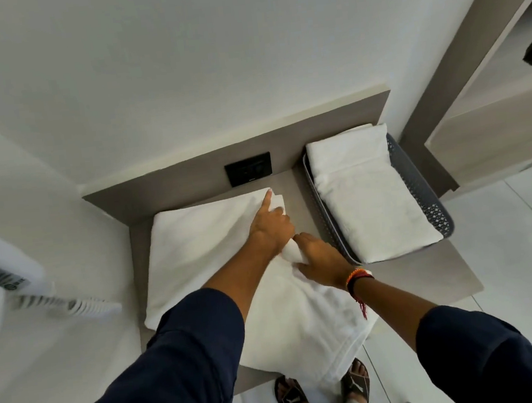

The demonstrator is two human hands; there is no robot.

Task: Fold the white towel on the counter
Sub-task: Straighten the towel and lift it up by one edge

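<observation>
Nearest the camera: two dark blue sleeves (189, 357), pushed up the forearms, and below them two feet in dark sandals (292, 398) on the pale floor. Over the near edge of the grey desk (430, 279), a hanging part of the white towel (196, 241), draped down toward the feet. On the rest of the desk, the same towel, partly folded, its thick left part flat and reaching back to the rear panel.

On the towel's right side, the right hand (322, 261), a red and orange thread bracelet (357, 275) at the wrist; grip clamped on a bunched ridge of towel between thumb and fingers. Just beyond and touching it, the left hand (272, 223), palm down on the cloth, forefinger stretched to the far right corner, other fingers curled; grip closing on nothing, merely pressing.

Right of the hands, just beside the towel, a grey perforated basket (421, 191) with a folded white towel (369, 197) inside. Farther back, a black wall socket (248, 169) in the desk's raised rear panel.
</observation>
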